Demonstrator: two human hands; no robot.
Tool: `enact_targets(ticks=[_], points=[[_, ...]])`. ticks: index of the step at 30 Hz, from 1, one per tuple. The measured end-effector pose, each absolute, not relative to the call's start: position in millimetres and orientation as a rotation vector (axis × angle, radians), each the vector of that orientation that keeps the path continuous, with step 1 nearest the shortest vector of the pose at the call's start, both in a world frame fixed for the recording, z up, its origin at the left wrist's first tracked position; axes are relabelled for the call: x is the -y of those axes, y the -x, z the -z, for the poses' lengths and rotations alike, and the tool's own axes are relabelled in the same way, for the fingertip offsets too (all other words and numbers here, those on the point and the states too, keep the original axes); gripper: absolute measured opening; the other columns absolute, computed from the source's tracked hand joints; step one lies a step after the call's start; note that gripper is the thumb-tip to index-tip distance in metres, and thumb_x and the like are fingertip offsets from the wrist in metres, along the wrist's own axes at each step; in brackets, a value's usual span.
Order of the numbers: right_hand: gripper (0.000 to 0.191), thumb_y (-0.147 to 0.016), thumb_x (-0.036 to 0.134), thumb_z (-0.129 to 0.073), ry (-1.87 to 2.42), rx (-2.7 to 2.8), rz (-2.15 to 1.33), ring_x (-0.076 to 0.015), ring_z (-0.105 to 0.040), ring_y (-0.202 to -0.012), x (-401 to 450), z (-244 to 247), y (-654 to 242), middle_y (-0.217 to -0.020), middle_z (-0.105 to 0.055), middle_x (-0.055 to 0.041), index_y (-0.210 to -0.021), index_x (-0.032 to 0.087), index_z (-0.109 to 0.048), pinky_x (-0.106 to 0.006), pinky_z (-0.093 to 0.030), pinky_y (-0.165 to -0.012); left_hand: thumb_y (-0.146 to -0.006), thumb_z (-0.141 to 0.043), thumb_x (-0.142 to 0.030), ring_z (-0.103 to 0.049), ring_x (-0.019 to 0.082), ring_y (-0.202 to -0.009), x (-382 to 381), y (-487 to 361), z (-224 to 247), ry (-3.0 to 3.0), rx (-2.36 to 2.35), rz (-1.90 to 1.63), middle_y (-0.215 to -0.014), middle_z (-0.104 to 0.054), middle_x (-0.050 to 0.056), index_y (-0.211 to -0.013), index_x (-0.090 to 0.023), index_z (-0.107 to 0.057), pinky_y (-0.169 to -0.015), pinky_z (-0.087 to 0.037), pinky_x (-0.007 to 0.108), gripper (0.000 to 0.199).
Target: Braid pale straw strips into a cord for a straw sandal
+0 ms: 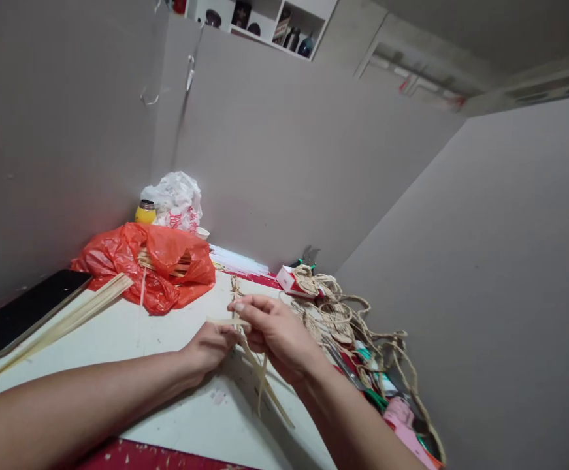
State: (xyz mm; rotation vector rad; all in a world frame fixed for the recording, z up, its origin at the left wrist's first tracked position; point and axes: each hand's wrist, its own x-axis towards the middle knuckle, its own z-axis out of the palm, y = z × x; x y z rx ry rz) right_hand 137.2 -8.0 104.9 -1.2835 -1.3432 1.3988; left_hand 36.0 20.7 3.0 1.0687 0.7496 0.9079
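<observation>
Over the white board [176, 398], my left hand [210, 344] and my right hand [275, 331] meet with their fingers closed. Between them is a pale, flat straw strip [221, 321], its free end pointing left. My right thumb and forefinger pinch it beside a thin twisted straw cord [235, 287] that stands up beyond the fingers. My left fingers grip the work from below; part of it is hidden by them. Loose straw ends [275, 397] hang down toward the board under my right hand.
At the left lie a bundle of straw strips [83, 307] and a phone [29, 310]. Behind them sit a red plastic bag [166, 267], a yellow jar [146, 212] and a white bag [176, 196]. Coiled straw ropes [338, 316], scissors [345, 365] and a pink object [404, 424] crowd the right.
</observation>
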Motion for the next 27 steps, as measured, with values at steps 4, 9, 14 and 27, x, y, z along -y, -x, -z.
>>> enact_targets(ticks=[4, 9, 14, 27], points=[[0.03, -0.075, 0.039, -0.061, 1.377, 1.648, -0.997, -0.0173, -0.059, -0.079, 12.0, -88.5, -156.6, -0.09, -0.067, -0.0077, -0.091, 0.015, -0.067, -0.029, -0.045, -0.072, -0.066, -0.065, -0.038, -0.039, 0.007, -0.044, -20.5, -36.9, -5.3, -1.056, -0.8, -0.844, -0.053, -0.052, -0.002, -0.067, -0.013, -0.06, -0.047, -0.026, 0.022, 0.026], [0.03, -0.08, 0.034, -0.052, 1.51, 1.644, -0.803, -0.0215, -0.06, -0.091, -4.0, -71.3, -179.5, -0.097, -0.067, -0.0112, -0.097, 0.013, -0.066, -0.034, -0.044, -0.083, -0.064, -0.066, -0.049, -0.017, 0.003, -0.036, -27.2, -36.2, -0.3, -1.077, -0.844, -0.789, -0.041, -0.03, -0.011, -0.064, -0.014, -0.053, -0.041, -0.009, 0.023, 0.037], [0.028, -0.083, 0.04, -0.051, 1.445, 1.625, -1.284, -0.0137, -0.055, -0.065, -7.7, -54.6, -186.6, -0.069, -0.06, -0.0015, -0.082, 0.014, -0.062, -0.025, -0.043, -0.062, -0.064, -0.067, -0.053, -0.016, 0.003, -0.037, -29.4, -36.3, -1.2, -1.089, -0.815, -0.763, -0.043, -0.027, -0.011, -0.061, -0.017, -0.046, -0.04, -0.006, 0.025, 0.041], [0.027, -0.084, 0.035, -0.047, 1.436, 1.873, -1.192, -0.009, -0.032, -0.056, -11.2, -39.8, -201.5, -0.059, -0.037, 0.0044, -0.068, 0.014, -0.053, -0.022, -0.027, -0.053, -0.069, -0.066, -0.045, -0.017, 0.004, -0.042, -30.9, -35.8, -1.2, -1.104, -0.766, -0.691, -0.044, -0.029, -0.009, -0.059, -0.015, -0.047, -0.045, -0.007, 0.027, 0.037]])
